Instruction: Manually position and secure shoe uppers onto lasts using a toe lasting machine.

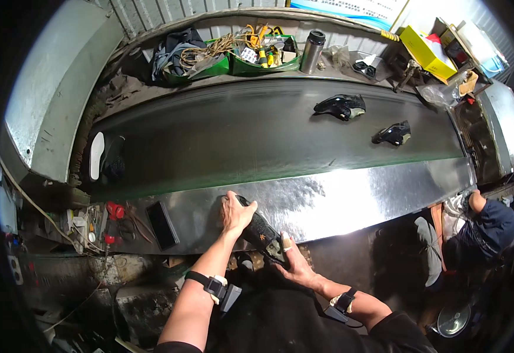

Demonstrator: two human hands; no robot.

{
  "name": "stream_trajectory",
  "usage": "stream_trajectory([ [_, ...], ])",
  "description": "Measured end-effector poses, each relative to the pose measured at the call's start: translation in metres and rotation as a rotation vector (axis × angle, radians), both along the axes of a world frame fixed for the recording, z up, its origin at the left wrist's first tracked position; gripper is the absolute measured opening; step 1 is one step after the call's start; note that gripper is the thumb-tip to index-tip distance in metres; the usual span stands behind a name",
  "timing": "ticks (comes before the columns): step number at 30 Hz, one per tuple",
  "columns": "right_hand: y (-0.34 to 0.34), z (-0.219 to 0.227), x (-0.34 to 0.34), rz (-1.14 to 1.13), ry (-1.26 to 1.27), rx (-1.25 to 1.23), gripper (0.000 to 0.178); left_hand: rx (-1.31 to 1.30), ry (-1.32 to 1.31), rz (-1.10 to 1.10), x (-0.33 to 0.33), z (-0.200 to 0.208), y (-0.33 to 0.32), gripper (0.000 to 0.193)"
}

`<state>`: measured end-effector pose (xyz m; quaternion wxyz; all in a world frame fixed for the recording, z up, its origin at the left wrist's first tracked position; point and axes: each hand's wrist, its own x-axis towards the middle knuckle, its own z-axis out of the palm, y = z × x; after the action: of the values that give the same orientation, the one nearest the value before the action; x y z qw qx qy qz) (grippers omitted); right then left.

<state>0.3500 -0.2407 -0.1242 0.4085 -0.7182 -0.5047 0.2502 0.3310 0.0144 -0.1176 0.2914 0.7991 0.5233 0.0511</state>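
Observation:
Both of my hands hold a black shoe (261, 233) over the near edge of a shiny metal ledge. My left hand (235, 214) is closed round its far end, the thumb lying across the top. At the near end, beside the shoe's opening, my right hand (297, 263) grips it with the thumb up; something pale wraps that thumb. My right fingers are partly hidden under the shoe. Beyond the ledge, a dark conveyor belt (227, 129) carries two more black shoes, one farther back (340, 107) and one closer (392, 134).
A white sole (97, 156) lies at the belt's left end beside a dark shape. On the ledge are a black phone (162, 225), pliers (140, 225) and a red tool (115, 210). Green bins (264, 69) and a steel flask (313, 52) stand behind. Another person (487, 226) sits at right.

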Motion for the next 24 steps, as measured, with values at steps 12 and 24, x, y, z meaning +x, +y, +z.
stream_trajectory([
  [12, 0.018, 0.024, -0.004, 0.067, 0.053, 0.169, 0.09, -0.183, -0.155, 0.23, -0.041, 0.034, 0.026, 0.038],
  [24, 0.149, 0.159, -0.151, 0.377, 0.99, -0.51, 0.058, 0.199, -0.536, 0.632, -0.322, 0.177, -0.005, 0.035],
])
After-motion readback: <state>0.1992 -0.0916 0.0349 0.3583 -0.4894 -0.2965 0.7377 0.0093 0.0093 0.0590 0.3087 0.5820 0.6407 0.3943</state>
